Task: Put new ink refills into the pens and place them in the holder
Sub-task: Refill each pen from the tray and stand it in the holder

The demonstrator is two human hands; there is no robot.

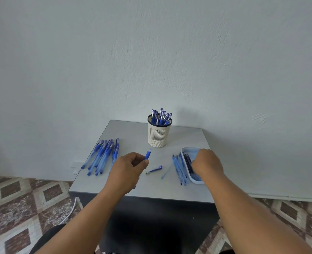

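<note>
My left hand (127,168) grips a blue pen barrel (147,154) whose grip end sticks up past my fingers. My right hand (207,163) reaches into a white tray (186,150) of dark refills (189,165); whether its fingers pinch a refill is hidden. A pen cap (156,169) with its tip piece lies on the table between my hands, and a thin refill (166,173) lies just right of it. Several used refills (179,169) lie left of the tray. A cream slotted holder (158,133) with several blue pens stands at the back.
A pile of several blue pens (104,155) lies at the table's left. The small grey table (197,191) stands against a white wall. A white cable (70,213) hangs down at the left front corner over the patterned tile floor.
</note>
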